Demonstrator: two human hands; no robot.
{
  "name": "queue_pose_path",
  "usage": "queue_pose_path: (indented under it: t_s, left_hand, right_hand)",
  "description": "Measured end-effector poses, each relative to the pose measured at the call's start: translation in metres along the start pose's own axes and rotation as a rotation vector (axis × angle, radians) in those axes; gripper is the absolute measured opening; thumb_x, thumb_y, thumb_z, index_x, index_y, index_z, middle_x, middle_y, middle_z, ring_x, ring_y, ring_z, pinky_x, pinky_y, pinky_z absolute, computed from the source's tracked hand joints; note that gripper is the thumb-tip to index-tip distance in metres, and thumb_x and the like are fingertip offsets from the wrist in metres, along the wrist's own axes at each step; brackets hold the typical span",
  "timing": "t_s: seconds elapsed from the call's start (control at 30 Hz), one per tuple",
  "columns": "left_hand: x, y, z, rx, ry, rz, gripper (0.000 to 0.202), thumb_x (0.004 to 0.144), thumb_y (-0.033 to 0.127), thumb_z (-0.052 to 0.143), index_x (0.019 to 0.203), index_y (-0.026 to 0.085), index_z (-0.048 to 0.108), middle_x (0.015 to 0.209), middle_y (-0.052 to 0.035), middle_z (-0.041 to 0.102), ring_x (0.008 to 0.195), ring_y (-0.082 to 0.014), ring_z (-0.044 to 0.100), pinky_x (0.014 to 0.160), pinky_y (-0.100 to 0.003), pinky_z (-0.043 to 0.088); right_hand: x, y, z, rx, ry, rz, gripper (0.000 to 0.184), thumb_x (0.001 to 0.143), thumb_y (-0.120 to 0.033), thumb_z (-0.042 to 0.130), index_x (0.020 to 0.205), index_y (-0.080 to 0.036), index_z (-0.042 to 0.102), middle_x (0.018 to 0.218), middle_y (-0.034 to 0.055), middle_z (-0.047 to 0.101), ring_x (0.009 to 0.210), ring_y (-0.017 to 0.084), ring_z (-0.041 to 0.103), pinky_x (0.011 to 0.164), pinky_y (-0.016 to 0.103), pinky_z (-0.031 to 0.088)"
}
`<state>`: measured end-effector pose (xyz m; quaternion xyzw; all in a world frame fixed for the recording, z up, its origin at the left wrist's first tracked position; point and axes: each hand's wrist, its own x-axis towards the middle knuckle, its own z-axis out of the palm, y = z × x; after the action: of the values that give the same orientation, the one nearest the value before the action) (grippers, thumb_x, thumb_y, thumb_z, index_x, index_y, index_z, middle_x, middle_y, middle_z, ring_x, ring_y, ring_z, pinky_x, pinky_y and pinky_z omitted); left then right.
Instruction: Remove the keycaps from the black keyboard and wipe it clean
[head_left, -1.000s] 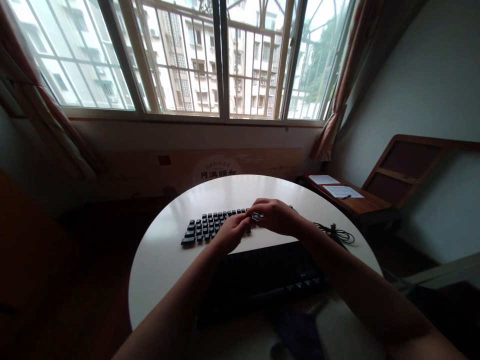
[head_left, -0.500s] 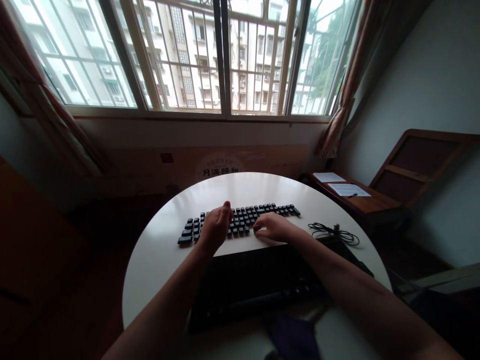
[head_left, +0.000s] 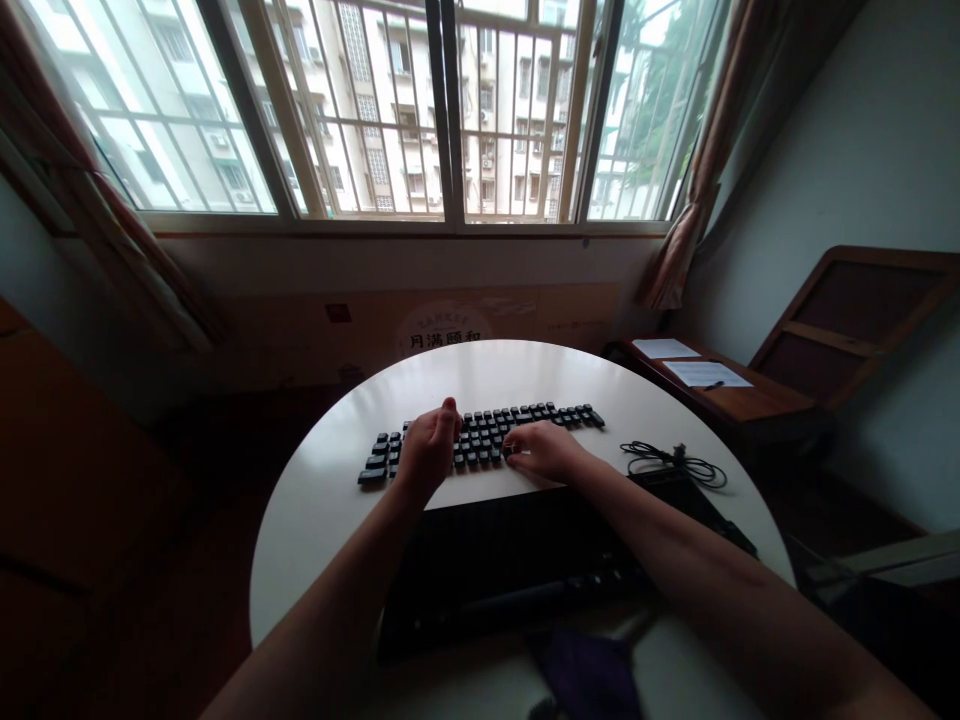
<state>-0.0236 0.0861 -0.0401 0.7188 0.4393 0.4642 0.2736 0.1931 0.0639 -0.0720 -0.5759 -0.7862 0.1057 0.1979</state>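
Rows of loose black keycaps [head_left: 525, 420] lie laid out on a round white table [head_left: 315, 520]. My left hand [head_left: 424, 455] rests over the left part of the rows, fingers curled down among the caps. My right hand [head_left: 544, 450] lies low at the near edge of the middle rows, its fingertips pinched at a keycap. Closer to me sits a black keyboard [head_left: 517, 560], most of its top dark and bare, with a few caps along its near right edge.
A coiled black cable [head_left: 671, 462] lies right of the keycaps. A dark purple object [head_left: 589, 675] sits at the table's near edge. A wooden side table with papers [head_left: 701, 375] stands to the right, beside a leaning wooden frame [head_left: 840, 320]. Barred window ahead.
A second ago both hands met over the middle of the rows around a small piece. They have since parted: the left hand moved left, the right dropped to the near edge of the rows.
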Motion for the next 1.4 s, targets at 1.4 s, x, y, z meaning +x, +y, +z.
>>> queue_pose_path:
  t_s: [1.4]
  left_hand:
    - [-0.005,0.002,0.009,0.218,-0.685,0.252,0.042,0.081,0.051,0.061,0.057,0.019,0.049,0.053,0.0050,0.041,0.052,-0.0107,0.035,0.049,-0.024,0.023]
  right_hand:
    - [-0.168,-0.004,-0.037,0.996,0.207,0.406,0.041,0.088,-0.060,0.054,0.077,-0.021,0.051,0.044,-0.0093,0.039,0.033,0.008,0.036,0.034,0.018,0.028]
